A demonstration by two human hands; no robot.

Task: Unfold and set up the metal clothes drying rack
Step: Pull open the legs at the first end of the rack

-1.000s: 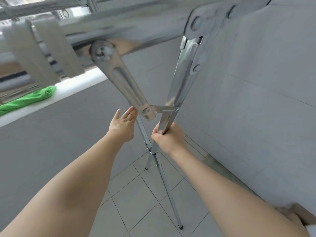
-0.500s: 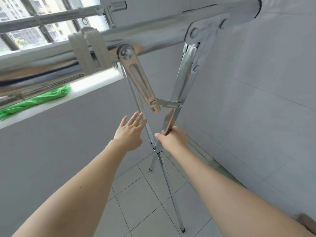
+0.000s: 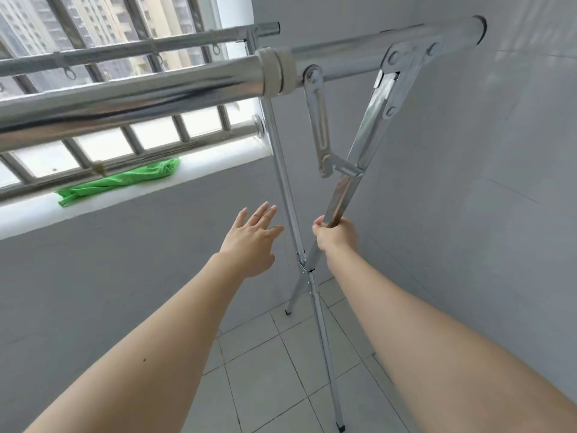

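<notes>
Green cloth point(image 3: 125, 181) lying crumpled along the white window ledge point(image 3: 131, 201) at far left, under the barred window point(image 3: 93, 57). Chrome top rail point(image 3: 125, 92) of the drying rack point(image 3: 315, 126) running across the upper view from the left edge to a black-capped end near the right-hand wall point(image 3: 499, 151), with a pale collar point(image 3: 276, 71) around it about midway. Below the rail, plain grey wall and open air down to the tiled floor point(image 3: 274, 370).

Left hand point(image 3: 249, 239) spread flat, fingers apart, gripping nothing, hovering just beside the rear leg point(image 3: 285, 189) without touching it. Clear gap between that hand and the leg.

Two legs crossing in an X at a pivot point(image 3: 304, 265) low at centre. Slotted brace point(image 3: 318, 126) hanging from the rail, joined by a short link to the front leg point(image 3: 362, 151). Right hand point(image 3: 337, 237) clenched around that front leg just above the crossing. Two black-tipped feet planted on the tiles, one near the wall, one close to the bottom edge.

To the right, tiled wall standing close to the rail's end and the bracket, leaving little room on that side.
</notes>
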